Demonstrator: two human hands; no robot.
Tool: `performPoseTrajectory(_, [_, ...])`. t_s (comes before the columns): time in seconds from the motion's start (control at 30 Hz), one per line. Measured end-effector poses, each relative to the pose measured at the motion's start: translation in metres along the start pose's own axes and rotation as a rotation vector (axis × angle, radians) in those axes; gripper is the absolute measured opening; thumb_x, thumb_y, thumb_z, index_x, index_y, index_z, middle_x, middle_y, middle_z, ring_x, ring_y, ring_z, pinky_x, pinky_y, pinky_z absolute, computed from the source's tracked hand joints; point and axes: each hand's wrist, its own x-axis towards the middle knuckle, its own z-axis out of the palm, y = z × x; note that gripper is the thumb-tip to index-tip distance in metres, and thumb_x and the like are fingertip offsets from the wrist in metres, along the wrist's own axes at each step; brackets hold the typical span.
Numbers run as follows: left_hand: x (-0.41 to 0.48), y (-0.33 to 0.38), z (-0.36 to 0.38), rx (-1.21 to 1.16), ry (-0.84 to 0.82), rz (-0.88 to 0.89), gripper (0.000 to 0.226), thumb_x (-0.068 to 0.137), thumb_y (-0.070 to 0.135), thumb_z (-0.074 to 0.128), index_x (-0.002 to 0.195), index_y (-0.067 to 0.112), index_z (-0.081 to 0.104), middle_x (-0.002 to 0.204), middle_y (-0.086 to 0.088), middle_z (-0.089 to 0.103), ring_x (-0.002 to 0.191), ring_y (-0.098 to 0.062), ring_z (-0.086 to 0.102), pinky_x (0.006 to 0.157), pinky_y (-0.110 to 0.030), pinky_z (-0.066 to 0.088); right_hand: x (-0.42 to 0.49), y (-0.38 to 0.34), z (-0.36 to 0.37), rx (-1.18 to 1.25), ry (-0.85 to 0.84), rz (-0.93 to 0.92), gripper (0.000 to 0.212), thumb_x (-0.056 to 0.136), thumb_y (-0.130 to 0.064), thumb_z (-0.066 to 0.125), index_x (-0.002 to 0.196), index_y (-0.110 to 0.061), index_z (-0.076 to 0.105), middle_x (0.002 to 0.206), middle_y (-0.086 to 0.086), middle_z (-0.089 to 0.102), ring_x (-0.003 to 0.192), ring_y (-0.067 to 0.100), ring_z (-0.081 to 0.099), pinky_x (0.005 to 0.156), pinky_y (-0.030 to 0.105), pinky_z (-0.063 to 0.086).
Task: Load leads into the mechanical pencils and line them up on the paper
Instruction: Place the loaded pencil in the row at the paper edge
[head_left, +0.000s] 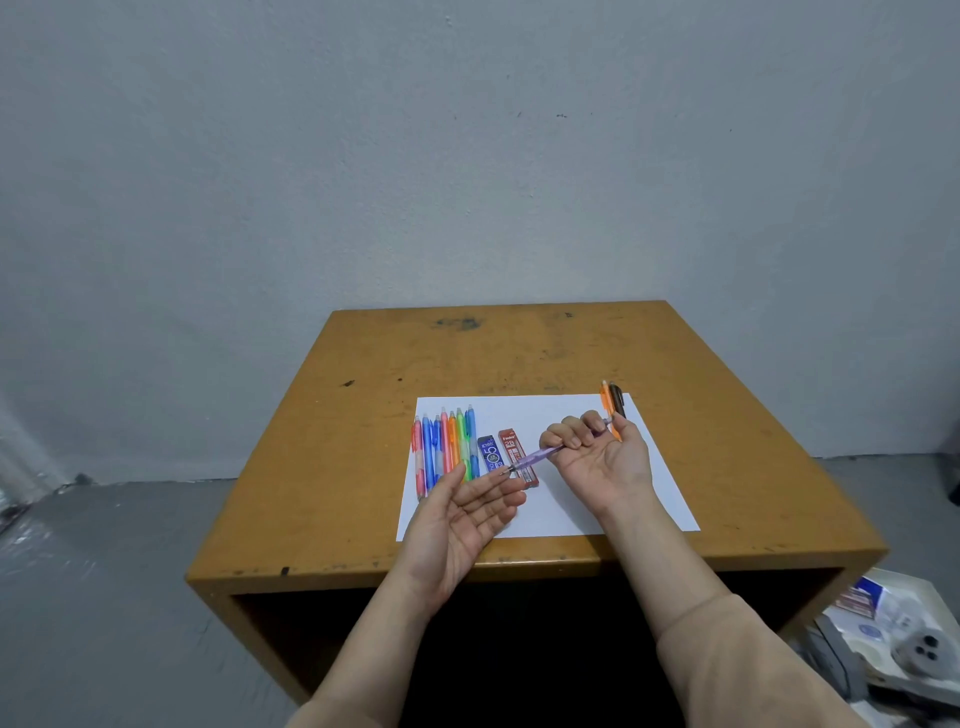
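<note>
Fingers (574, 434) of the right hand (605, 457) are curled round a purple pencil (540, 456), palm turned up, and I see the pencil held above the paper (571, 514) with its tip slanting down to the left. That tip sits over the near end of the red case (511, 441) and right at the fingertips of the left hand (462, 514); I cannot tell from my feed whether they touch. The left hand lies palm up with its fingers straight and holds nothing. On the left part of the paper I count a row of pencils (447, 447), seven side by side, pink, blue, orange and green. Just right of the row stands the blue case (491, 454), and the red case lies beside it. At the far right corner of the paper an orange pencil (607, 397) and a brown pencil (618, 402) lie together, partly hidden behind the right hand. The paper rests on the near half of the table (467, 353).
</note>
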Motion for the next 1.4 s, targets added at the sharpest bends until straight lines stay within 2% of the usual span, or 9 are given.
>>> performPoseTrajectory(0.27, [0.001, -0.001, 0.001, 0.027, -0.001, 0.020, 0.049, 0.093, 0.034, 0.047, 0.114, -0.009, 0.059, 0.107, -0.027, 0.067, 0.089, -0.032, 0.070, 0.072, -0.033, 0.059, -0.002, 0.000, -0.001, 0.002, 0.000, -0.003, 0.047, 0.095, -0.037, 0.030, 0.056, -0.012, 0.036, 0.054, 0.003, 0.026, 0.050, 0.016, 0.024, 0.058, 0.029, 0.025])
performPoseTrajectory(0.4, [0.003, -0.004, 0.004, 0.091, 0.022, 0.086, 0.045, 0.086, 0.026, 0.057, 0.115, -0.009, 0.058, 0.103, -0.027, 0.068, 0.086, -0.031, 0.071, 0.073, -0.032, 0.059, -0.004, -0.002, 0.004, -0.045, -0.028, 0.004, 0.048, 0.095, -0.041, 0.033, 0.057, -0.012, 0.038, 0.054, 0.002, 0.027, 0.048, 0.015, 0.027, 0.059, 0.029, 0.026])
performPoseTrajectory(0.63, [-0.001, -0.004, 0.016, 0.290, 0.033, 0.125, 0.025, 0.086, 0.015, 0.064, 0.107, 0.001, 0.066, 0.098, -0.017, 0.072, 0.089, -0.025, 0.070, 0.073, -0.030, 0.058, -0.013, -0.006, 0.019, -0.200, -0.079, 0.014, 0.052, 0.097, -0.046, 0.033, 0.058, -0.013, 0.042, 0.054, 0.002, 0.031, 0.049, 0.016, 0.033, 0.062, 0.029, 0.033])
performPoseTrajectory(0.9, [-0.004, 0.001, 0.031, 0.466, 0.112, 0.270, 0.016, 0.082, 0.008, 0.069, 0.098, 0.008, 0.071, 0.088, -0.008, 0.074, 0.083, -0.020, 0.071, 0.079, -0.030, 0.057, -0.020, -0.013, 0.030, -0.377, -0.122, -0.031, 0.048, 0.099, -0.045, 0.029, 0.065, -0.016, 0.043, 0.064, 0.004, 0.045, 0.066, 0.019, 0.043, 0.069, 0.030, 0.037])
performPoseTrajectory(1.03, [-0.006, 0.001, 0.035, 0.596, 0.190, 0.402, 0.011, 0.081, 0.009, 0.071, 0.088, 0.017, 0.072, 0.086, -0.002, 0.074, 0.080, -0.014, 0.071, 0.072, -0.024, 0.058, -0.025, -0.013, 0.035, -0.501, -0.076, -0.058, 0.042, 0.100, -0.045, 0.032, 0.076, -0.016, 0.051, 0.075, 0.005, 0.055, 0.074, 0.019, 0.049, 0.071, 0.031, 0.042])
performPoseTrajectory(1.13, [-0.007, 0.000, 0.034, 0.655, 0.243, 0.463, 0.013, 0.079, 0.012, 0.073, 0.091, 0.016, 0.072, 0.088, 0.004, 0.071, 0.078, -0.005, 0.070, 0.063, -0.019, 0.056, -0.029, -0.011, 0.040, -0.589, -0.043, -0.101, 0.033, 0.101, -0.037, 0.037, 0.093, -0.017, 0.062, 0.084, 0.007, 0.055, 0.077, 0.019, 0.051, 0.072, 0.031, 0.046])
performPoseTrajectory(1.23, [-0.009, -0.001, 0.034, 0.676, 0.251, 0.502, 0.017, 0.078, 0.012, 0.074, 0.095, 0.014, 0.072, 0.090, 0.006, 0.071, 0.078, -0.001, 0.068, 0.063, -0.019, 0.057, -0.031, -0.009, 0.042, -0.722, -0.053, -0.182, 0.022, 0.100, -0.019, 0.045, 0.113, -0.019, 0.063, 0.087, 0.008, 0.053, 0.079, 0.018, 0.052, 0.073, 0.029, 0.050])
performPoseTrajectory(1.3, [-0.010, -0.002, 0.034, 0.688, 0.255, 0.527, 0.016, 0.078, 0.012, 0.074, 0.093, 0.015, 0.071, 0.090, 0.005, 0.071, 0.081, -0.005, 0.068, 0.064, -0.019, 0.057, -0.032, -0.005, 0.041, -0.766, -0.065, -0.261, 0.032, 0.095, -0.006, 0.052, 0.124, -0.019, 0.057, 0.081, 0.007, 0.056, 0.073, 0.016, 0.057, 0.069, 0.027, 0.053])
performPoseTrajectory(1.4, [-0.011, -0.005, 0.036, 0.723, 0.260, 0.563, 0.016, 0.077, 0.012, 0.076, 0.089, 0.019, 0.069, 0.087, 0.009, 0.070, 0.081, -0.004, 0.067, 0.060, -0.014, 0.053, -0.032, 0.001, 0.040, -0.795, -0.040, -0.394, 0.051, 0.089, 0.006, 0.058, 0.130, -0.023, 0.048, 0.080, 0.009, 0.062, 0.065, 0.016, 0.061, 0.064, 0.027, 0.054])
